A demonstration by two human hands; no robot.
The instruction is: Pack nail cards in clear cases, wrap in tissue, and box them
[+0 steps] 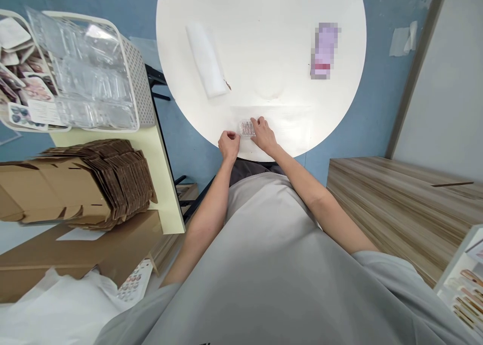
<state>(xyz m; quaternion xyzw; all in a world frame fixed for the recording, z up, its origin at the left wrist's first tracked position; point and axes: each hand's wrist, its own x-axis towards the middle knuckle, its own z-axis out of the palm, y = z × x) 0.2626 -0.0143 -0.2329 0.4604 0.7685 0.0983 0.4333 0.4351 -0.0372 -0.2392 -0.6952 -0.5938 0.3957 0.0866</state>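
Note:
A small clear plastic case (246, 128) with pinkish pieces inside lies near the front edge of the round white table (264, 58). My right hand (264, 136) rests on the case's right end, fingers curled over it. Just left of the case sits my left hand (228, 145), its fingers curled into a loose fist at the case's near left corner. Whether the left fingers pinch the case is hard to see.
A white rolled sheet (207, 59) and a blurred purple item (324, 51) lie further back on the table. At left stand a white basket of clear plastic trays (90, 78), a stack of flat cardboard boxes (90, 184) and printed cards. A wooden surface (400, 199) is at right.

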